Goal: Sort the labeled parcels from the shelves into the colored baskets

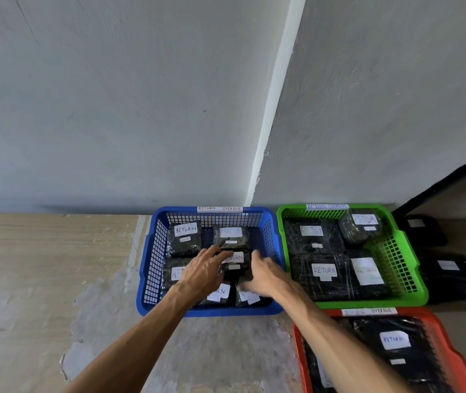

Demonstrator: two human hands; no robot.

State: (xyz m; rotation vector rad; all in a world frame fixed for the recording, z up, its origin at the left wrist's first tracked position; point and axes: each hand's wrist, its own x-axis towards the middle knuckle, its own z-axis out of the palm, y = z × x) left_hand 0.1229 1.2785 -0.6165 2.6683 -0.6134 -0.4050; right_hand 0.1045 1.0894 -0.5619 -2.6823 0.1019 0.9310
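A blue basket (152,251) on the floor holds several black wrapped parcels with white "RETURN" labels. Both my hands reach into it. My left hand (202,272) and my right hand (266,275) hold a small black parcel (236,263) between them, one on each side, fingers curled round its edges, over the basket's middle. A green basket (404,268) to the right holds several larger labeled parcels. A red basket (458,355) at lower right holds black parcels too.
The baskets stand on a worn beige floor against a grey wall with a white corner edge. More black labeled parcels (450,268) lie on a low dark shelf at the far right. Each basket has a white paper label on its rim.
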